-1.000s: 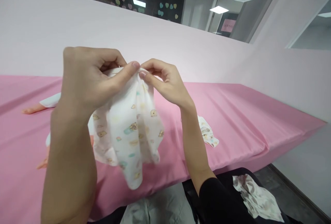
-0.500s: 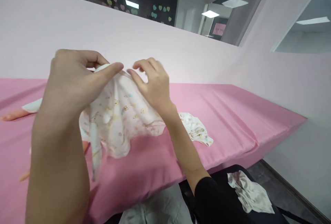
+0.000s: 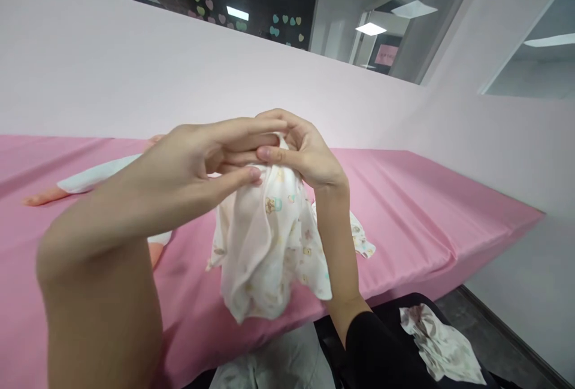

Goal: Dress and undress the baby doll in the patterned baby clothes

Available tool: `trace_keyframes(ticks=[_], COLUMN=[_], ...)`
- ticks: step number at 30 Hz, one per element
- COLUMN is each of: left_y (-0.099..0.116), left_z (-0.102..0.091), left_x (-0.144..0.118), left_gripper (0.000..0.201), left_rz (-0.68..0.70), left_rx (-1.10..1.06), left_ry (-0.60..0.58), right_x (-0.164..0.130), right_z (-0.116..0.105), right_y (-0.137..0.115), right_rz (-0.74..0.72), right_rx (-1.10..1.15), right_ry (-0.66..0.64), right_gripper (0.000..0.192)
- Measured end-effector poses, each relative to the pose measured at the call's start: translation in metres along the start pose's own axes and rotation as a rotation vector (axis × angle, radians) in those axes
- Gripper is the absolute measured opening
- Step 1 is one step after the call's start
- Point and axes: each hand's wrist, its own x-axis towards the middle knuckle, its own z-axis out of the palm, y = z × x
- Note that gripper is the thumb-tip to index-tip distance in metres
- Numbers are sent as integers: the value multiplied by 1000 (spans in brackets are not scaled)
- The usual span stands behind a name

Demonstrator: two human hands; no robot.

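From the head view, one soft white baby cloth (image 3: 269,245) with tiny animal pictures hangs above the pink table (image 3: 426,221), its top pinched tight by the right hand (image 3: 309,155) and the left hand (image 3: 202,164), two hands in all.

The room is bright and evenly lit. Light comes from flat ceiling panels (image 3: 371,29) beyond the glass ahead of me, and they burn out to plain white. My left hand (image 3: 197,161) is near the lens, soft and a little smeared, and my forearm below it is blurrier still. My right hand (image 3: 305,152) and the printed cloth (image 3: 269,239) it pinches look sharper. Shadows on the pink table (image 3: 426,209) are faint and soft-edged. The wall line bows toward the edges, a wide-lens bend. The dark window up top shows reflected lights.
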Motion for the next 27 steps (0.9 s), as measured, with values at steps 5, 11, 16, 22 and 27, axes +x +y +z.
trace_keyframes(ticks=[5,11,16,22,27], left_y=[13,1,-32,-37,-43], left_z=[17,21,20,12,-2], left_x=[2,12,28,27,20], left_gripper=[40,52,48,34,23], left_rz=[90,37,-139,-257,-242], left_rx=[497,487,151,155,304], left_ry=[393,407,48,-14,165], right_x=[3,2,3,5,2], right_z=[-1,-3,-5,-12,-21], right_y=[5,4,13,20,20], right_rz=[44,55,-3,27,57], right_rx=[50,35,7,-159,-413], right_ry=[26,134,235,341,329], right_gripper=[38,36,35,24,24])
